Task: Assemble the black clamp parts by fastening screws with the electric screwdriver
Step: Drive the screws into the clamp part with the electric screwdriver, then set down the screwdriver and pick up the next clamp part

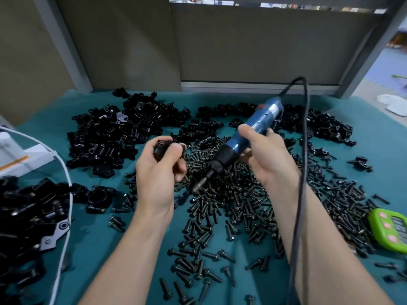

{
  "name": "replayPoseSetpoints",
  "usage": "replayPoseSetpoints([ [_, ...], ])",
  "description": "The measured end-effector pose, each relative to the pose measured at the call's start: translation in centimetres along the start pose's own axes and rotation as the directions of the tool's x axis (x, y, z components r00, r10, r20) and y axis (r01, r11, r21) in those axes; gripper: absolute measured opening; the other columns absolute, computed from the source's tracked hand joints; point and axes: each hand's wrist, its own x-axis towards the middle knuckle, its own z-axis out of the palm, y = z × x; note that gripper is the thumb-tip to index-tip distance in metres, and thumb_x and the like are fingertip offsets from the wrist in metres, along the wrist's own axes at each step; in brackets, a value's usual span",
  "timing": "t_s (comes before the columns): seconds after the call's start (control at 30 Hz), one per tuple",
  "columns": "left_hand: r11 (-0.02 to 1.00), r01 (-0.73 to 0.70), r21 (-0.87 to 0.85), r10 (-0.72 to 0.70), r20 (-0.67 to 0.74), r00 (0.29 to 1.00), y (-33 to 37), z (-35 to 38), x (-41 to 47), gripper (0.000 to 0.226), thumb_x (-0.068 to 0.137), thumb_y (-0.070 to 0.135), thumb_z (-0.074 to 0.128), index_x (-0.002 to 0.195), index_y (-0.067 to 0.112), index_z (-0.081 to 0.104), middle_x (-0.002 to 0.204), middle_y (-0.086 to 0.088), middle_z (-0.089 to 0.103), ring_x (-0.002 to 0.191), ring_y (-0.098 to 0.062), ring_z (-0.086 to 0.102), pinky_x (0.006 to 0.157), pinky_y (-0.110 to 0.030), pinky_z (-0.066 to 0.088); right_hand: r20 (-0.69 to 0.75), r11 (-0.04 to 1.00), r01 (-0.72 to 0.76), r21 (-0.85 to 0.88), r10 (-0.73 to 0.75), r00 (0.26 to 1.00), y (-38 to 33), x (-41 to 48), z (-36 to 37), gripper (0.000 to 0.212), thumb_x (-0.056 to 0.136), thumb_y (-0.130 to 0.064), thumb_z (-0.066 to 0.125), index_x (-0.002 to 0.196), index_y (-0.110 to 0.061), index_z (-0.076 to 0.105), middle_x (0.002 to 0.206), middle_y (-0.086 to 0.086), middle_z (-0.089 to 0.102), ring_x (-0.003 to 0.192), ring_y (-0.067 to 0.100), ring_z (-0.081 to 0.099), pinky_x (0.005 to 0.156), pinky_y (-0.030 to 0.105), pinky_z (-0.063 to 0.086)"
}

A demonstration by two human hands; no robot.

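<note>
My left hand [158, 170] was curled round a black clamp part [161, 147], thumb pressed over its front, and held it up above the teal-covered worktop [99, 249]. My right hand [262, 150] gripped the blue electric screwdriver [246, 135] round its middle. The tool slanted down to the left, so its bit [198, 186] hung over the screws just beside my left hand, apart from the clamp part. Its black cord [302, 150] rose from the rear end, looped over and dropped along my right forearm. A wide scatter of black screws [231, 212] lay under and in front of both hands. One heap of loose clamp parts [114, 133] sat at the far left of the worktop and another heap [319, 126] at the far right. At the left edge a white-rimmed container [66, 194] held more black parts, and a green device with pink buttons [389, 230] lay at the right edge.
</note>
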Motion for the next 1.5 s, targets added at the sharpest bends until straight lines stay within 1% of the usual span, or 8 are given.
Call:
replayPoseSetpoints([
  [0.17, 0.985, 0.091, -0.149, -0.103, -0.072, 0.992, 0.5, 0.4, 0.0, 0.014, 0.093, 0.013, 0.073, 0.104, 0.01, 0.066, 0.09, -0.006, 0.075, 0.061, -0.009, 0.063, 0.047, -0.021, 0.05, -0.061, 0.789, 0.162, -0.593, -0.244, 0.968, 1.0, -0.7, 0.8, 0.077, 0.073, -0.046, 0.087, 0.136, -0.025, 0.048, 0.105, -0.005, 0.068, 0.08, 0.007, 0.063, 0.07, 0.027, 0.052],
  [0.33, 0.96, 0.147, -0.238, -0.158, -0.026, 0.987, 0.9, 0.3, -0.1, 0.014, 0.088, 0.014, 0.077, 0.088, 0.006, 0.066, 0.069, -0.002, 0.069, 0.053, -0.007, 0.06, 0.048, -0.018, 0.051, -0.098, 0.684, 0.099, -0.723, -0.244, 0.965, 2.2, -1.0, 1.3, 0.105, 0.084, -0.054, 0.08, 0.161, -0.023, 0.018, 0.086, -0.008, 0.058, 0.068, 0.006, 0.053, 0.052, 0.024, 0.039],
  [0.5, 0.982, 0.074, -0.176, -0.07, 0.024, 0.997, 1.2, -0.1, -0.2, 0.023, 0.091, 0.015, 0.068, 0.074, 0.016, 0.054, 0.064, 0.001, 0.054, 0.046, -0.008, 0.036, 0.042, -0.02, 0.022, -0.083, 0.707, 0.067, -0.704, -0.176, 0.981, 0.6, -1.1, 1.0, 0.064, 0.099, -0.04, 0.061, 0.154, -0.015, 0.041, 0.109, 0.009, 0.073, 0.087, 0.026, 0.074, 0.086, 0.04, 0.057],
  [0.6, 0.957, 0.092, -0.275, -0.09, 0.022, 0.996, 1.3, -0.1, -0.4, 0.014, 0.085, 0.018, 0.061, 0.075, 0.017, 0.051, 0.066, 0.001, 0.053, 0.047, -0.008, 0.032, 0.045, -0.023, 0.017, 0.0, 0.659, 0.182, -0.73, -0.266, 0.964, -1.3, -2.0, 0.0, 0.015, 0.096, -0.024, 0.062, 0.097, -0.025, 0.076, 0.077, 0.0, 0.077, 0.067, 0.018, 0.076, 0.079, 0.042, 0.064],
  [0.77, 0.943, 0.152, -0.297, -0.149, 0.033, 0.988, 1.2, -0.2, 0.1, 0.027, 0.102, 0.015, 0.053, 0.076, 0.018, 0.053, 0.066, 0.002, 0.056, 0.048, -0.007, 0.035, 0.046, -0.022, 0.02, 0.38, 0.206, 0.376, -0.904, -0.021, 0.925, -1.5, -5.0, -2.2, 0.022, 0.085, -0.016, 0.078, 0.071, -0.033, 0.079, 0.067, -0.021, 0.073, 0.064, -0.001, 0.07, 0.061, 0.015, 0.058],
  [1.13, 0.979, 0.114, -0.171, -0.111, 0.028, 0.993, 0.3, 0.0, -0.1, 0.022, 0.101, 0.01, 0.056, 0.08, 0.015, 0.054, 0.062, 0.002, 0.054, 0.044, -0.007, 0.034, 0.043, -0.018, 0.023, 0.382, 0.021, 0.383, -0.924, 0.142, 0.913, 1.9, -9.2, -2.5, 0.026, 0.063, -0.032, 0.094, 0.064, -0.023, 0.07, 0.056, -0.009, 0.067, 0.061, 0.015, 0.069, 0.062, 0.031, 0.062],
  [1.3, 0.995, 0.068, -0.073, -0.064, 0.058, 0.996, 0.0, 0.3, -0.4, 0.024, 0.099, 0.007, 0.059, 0.077, 0.015, 0.053, 0.059, 0.002, 0.052, 0.044, -0.008, 0.033, 0.042, -0.018, 0.027, 0.402, 0.041, 0.4, -0.915, 0.059, 0.914, 2.1, -9.1, -2.8, 0.019, 0.07, -0.021, 0.084, 0.062, -0.026, 0.067, 0.058, -0.01, 0.064, 0.065, 0.019, 0.069, 0.066, 0.031, 0.061],
  [1.5, 0.992, 0.093, -0.082, -0.089, 0.043, 0.995, -0.2, 0.3, -0.3, 0.021, 0.097, 0.009, 0.061, 0.078, 0.014, 0.054, 0.059, 0.002, 0.051, 0.043, -0.008, 0.032, 0.041, -0.018, 0.026, 0.432, 0.401, 0.374, -0.837, 0.063, 0.9, 2.4, -8.9, -2.8, 0.027, 0.075, -0.021, 0.091, 0.098, -0.031, 0.082, 0.065, -0.017, 0.072, 0.047, -0.004, 0.059, 0.048, 0.008, 0.043],
])
